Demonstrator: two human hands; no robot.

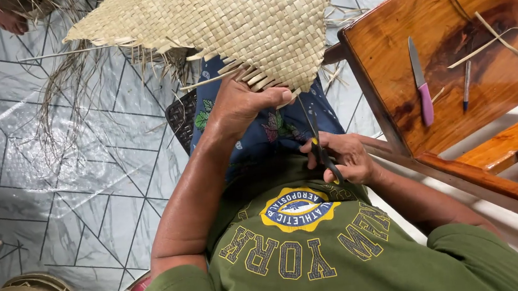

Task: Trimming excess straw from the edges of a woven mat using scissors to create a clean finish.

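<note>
My left hand reaches up toward twelve o'clock, fingers pinching the corner of the woven mat — my right hand, lower at four o'clock, grips scissors pointing upward.

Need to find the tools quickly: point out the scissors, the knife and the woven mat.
scissors [323, 158], head view, dark blades by the right hand
knife [422, 88], head view, purple handle
woven mat [247, 20], head view, middle of weave

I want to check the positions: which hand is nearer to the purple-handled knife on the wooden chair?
Right. The right hand, holding scissors, is just left of the knife; the left hand grips the woven mat, farther away.
</note>
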